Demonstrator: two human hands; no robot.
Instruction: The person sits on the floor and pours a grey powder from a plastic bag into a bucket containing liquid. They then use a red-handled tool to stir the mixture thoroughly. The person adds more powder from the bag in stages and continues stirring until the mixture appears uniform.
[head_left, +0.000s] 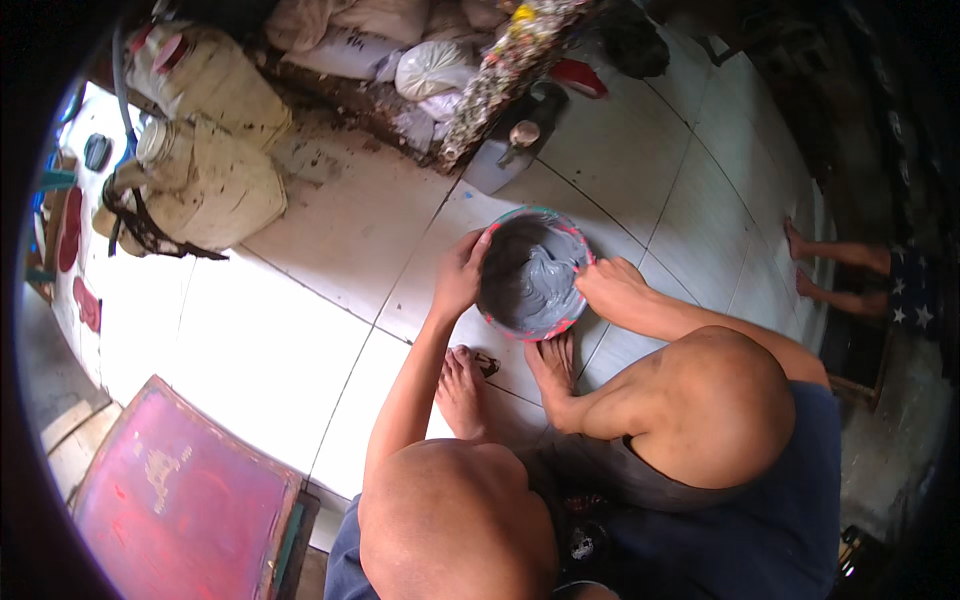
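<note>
A round bowl (492,309) with a pink-red and green rim stands on the tiled floor in front of my feet. Thick, wet grey paste (545,282) coats its inside and lies in swirled ridges. My left hand (464,272) grips the bowl's left side, thumb near the rim and fingers around the outer wall. At the right rim, my right hand (612,286) is closed with its fingertips just over the edge. Whether it pinches the rim or a small tool cannot be made out. My bare feet (462,388) are close to the bowl, between my bent knees.
Two dirty cream jerrycans (215,185) stand at the left. Filled sacks (435,70) lie behind a speckled ledge (500,85). Beyond the bowl is a grey container (505,160) with a cap. A worn red panel (190,490) is at lower left. Another person's legs (845,275) show at right.
</note>
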